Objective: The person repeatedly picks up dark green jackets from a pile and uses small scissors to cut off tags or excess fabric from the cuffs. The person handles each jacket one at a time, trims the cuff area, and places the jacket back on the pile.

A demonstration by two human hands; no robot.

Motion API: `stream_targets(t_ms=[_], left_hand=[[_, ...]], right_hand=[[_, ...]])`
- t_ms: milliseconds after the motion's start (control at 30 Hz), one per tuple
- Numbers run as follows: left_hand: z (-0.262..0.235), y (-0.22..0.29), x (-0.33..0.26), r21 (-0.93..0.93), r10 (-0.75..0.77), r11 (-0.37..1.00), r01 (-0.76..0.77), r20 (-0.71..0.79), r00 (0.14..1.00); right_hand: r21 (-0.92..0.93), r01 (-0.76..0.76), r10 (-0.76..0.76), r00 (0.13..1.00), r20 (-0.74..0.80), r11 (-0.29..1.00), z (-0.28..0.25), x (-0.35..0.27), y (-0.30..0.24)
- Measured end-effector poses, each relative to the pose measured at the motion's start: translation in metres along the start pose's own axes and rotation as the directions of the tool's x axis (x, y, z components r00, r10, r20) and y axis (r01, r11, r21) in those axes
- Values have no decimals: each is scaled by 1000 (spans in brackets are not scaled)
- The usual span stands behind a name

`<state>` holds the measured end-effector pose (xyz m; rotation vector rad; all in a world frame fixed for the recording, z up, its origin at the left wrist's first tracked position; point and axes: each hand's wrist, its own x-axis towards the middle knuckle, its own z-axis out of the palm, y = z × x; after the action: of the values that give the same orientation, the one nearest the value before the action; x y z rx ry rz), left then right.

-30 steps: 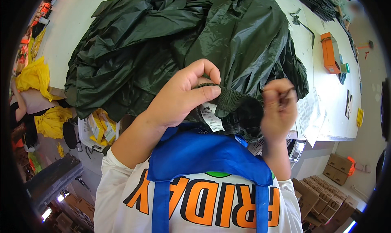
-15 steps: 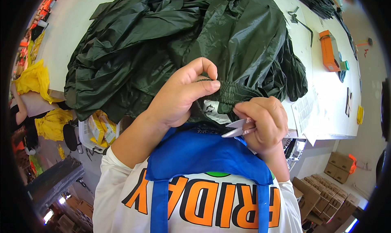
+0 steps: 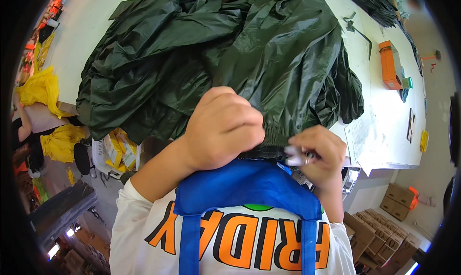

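A dark green, shiny garment [image 3: 283, 54] lies bunched over the worktable in front of me, its gathered elastic waistband [image 3: 274, 136] drawn toward my body. My left hand [image 3: 224, 126] is closed over that waistband, knuckles up, fingertips hidden underneath. In my right hand [image 3: 325, 152], blurred by motion, sits a small pair of thread snips [image 3: 297, 158] with its blades pointing left beside the waistband. The right thumb and forefinger are at the waistband's right end; whether they pinch the cloth I cannot tell. My left hand hides the white label.
An orange box [image 3: 390, 66] and printed paper sheets [image 3: 362, 140] lie on the white table [image 3: 403, 152] at right. A dark strap [image 3: 357, 30] is behind them. At left, below the table edge, stands a white bin [image 3: 99, 155] with yellow packets. A co-worker's arm [image 3: 23, 121] is beyond yellow cloth.
My left hand has turned over and closed on the waistband, covering the label. My right hand with the snips has shifted slightly right and down.
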<state>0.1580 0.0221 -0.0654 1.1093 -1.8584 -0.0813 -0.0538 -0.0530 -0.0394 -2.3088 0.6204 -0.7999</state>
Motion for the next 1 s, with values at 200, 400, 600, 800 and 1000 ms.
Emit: stream_targets(t_ms=[200,400,600,800,1000], left_hand=[[3,3,-17,-48,-131,991,127,-88,987],[18,5,-61,18,-593,802,597,150,791],[16,6,-96,-52,-632,775,630,-18,775],[12,13,-110,-47,-360,930,363,-295,885],[6,13,-99,-44,-191,982,186,-196,962]], right_hand=[[256,-31,15,998,63,966,-17,-13,10],[139,-142,119,980,160,980,-34,-51,27],[84,-50,54,998,-43,995,-39,-73,27],[188,-127,144,986,-79,974,-41,-93,41],[483,-246,362,917,-164,841,-46,-116,54]])
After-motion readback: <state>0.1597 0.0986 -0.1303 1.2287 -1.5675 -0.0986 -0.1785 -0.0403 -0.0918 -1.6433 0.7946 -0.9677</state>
